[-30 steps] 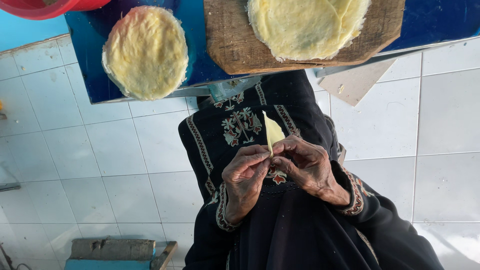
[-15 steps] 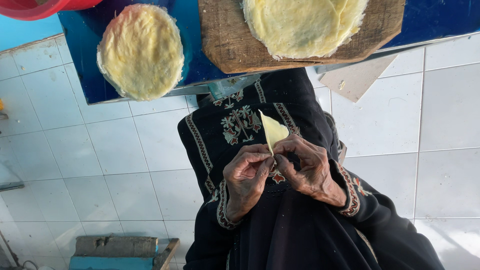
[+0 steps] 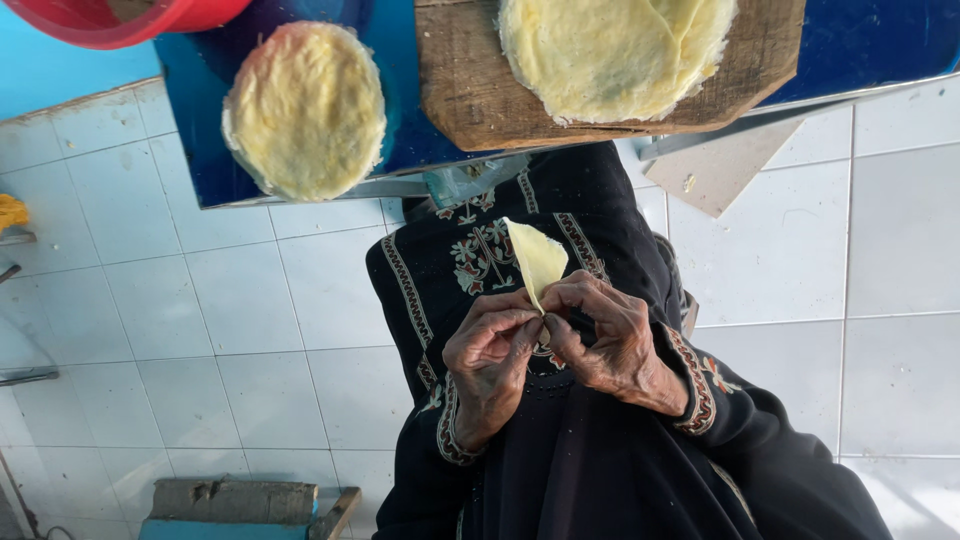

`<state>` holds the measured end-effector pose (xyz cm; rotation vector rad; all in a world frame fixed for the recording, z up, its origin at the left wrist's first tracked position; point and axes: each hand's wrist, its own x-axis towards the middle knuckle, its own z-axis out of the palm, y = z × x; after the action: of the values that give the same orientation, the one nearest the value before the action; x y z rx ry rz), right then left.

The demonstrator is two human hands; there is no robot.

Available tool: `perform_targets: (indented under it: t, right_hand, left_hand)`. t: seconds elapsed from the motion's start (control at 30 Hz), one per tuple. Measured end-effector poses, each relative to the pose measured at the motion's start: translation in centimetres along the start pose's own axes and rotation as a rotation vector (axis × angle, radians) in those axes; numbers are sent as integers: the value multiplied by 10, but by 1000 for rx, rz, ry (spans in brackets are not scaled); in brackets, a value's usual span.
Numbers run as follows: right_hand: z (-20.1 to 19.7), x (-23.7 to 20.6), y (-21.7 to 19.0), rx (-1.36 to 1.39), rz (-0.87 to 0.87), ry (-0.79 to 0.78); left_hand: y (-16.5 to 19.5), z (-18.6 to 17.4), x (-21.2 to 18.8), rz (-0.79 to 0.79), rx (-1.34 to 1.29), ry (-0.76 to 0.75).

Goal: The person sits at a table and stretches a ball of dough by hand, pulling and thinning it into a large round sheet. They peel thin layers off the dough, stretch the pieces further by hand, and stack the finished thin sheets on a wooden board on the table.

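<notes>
In the middle of the frame, just below centre, the left hand (image 3: 492,352) and the right hand (image 3: 600,335) meet fingertip to fingertip over a dark embroidered garment (image 3: 480,255), and both are closed in a pinch on the lower end of a small folded piece of pale yellow dough (image 3: 537,258). The piece stands up out of the fingers toward the top of the frame, its upper half free and touching nothing but the cloth behind it; the left hand grips it from the left side, the right hand from the right, thumbs and forefingers pressed close so that no gap shows between them. Above the hands, along the top edge, a blue surface (image 3: 890,45) carries a worn wooden board (image 3: 455,90) with a large flat round of dough (image 3: 610,50) on it, and to the upper left lies a second round of dough (image 3: 305,108), beside the rim of a red bowl (image 3: 150,20) in the corner. The edge of the blue surface runs just above the dough piece's tip. White floor tiles (image 3: 200,320) spread wide to the left and right of the arms. At the bottom left sits a low blue and grey block (image 3: 240,505).
</notes>
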<state>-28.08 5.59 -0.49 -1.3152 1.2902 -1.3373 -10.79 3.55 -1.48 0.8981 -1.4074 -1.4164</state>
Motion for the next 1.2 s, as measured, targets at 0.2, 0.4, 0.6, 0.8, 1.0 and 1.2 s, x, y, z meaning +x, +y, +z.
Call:
perform_targets:
  t: [0.2,0.4,0.6,0.8,1.0,1.2]
  right_hand:
    - [9,-3,-3,-37,-139,38]
    - [8,-6,2,142,-8,-73]
    - [5,-4,3,163,38,-158]
    - [7,-5,5,390,141,-146]
    - [0,-4,6,234,211,-185]
    - [-5,-1,12,456,370,-253]
  left_hand:
    - [8,-1,-7,27,22,35]
    - [0,-5,-17,-62,-59,73]
    - [-6,-8,-18,-20,-38,92]
    - [-6,-8,-15,-87,-42,109]
    - [-7,-6,-14,-132,-55,70]
    - [-14,-5,-15,-295,-212,116]
